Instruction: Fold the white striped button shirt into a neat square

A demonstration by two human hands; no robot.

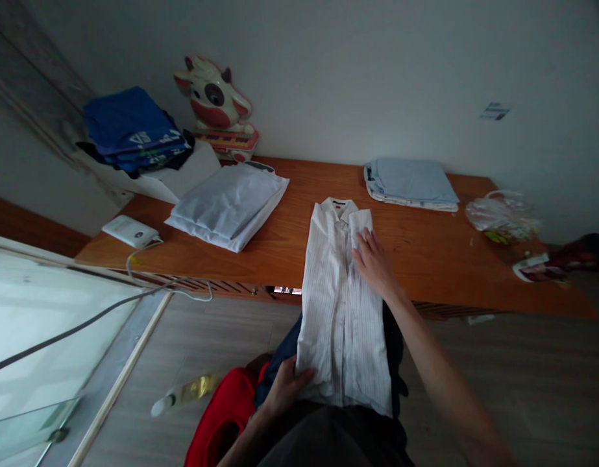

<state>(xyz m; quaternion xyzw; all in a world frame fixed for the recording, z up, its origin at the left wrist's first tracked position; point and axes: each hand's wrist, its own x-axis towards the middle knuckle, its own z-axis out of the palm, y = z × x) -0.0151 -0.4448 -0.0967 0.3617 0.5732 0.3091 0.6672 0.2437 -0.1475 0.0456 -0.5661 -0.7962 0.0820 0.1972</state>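
A white pinstriped shirt (338,305) lies lengthwise, collar on the wooden table (426,259) and its lower half hanging over the front edge onto my lap. My right hand (374,263) rests flat on the shirt just right of the button line, below the collar, fingers together. My left hand (284,386) pinches the shirt's lower left corner near my lap.
On the table: a folded pale stack (228,204) at left, a folded light-blue stack (409,185) at back right, a plastic bag (501,217), a white charger with cable (131,230). A blue clothes pile (131,130) and a cow toy (216,104) stand at back left. Glass panel at left.
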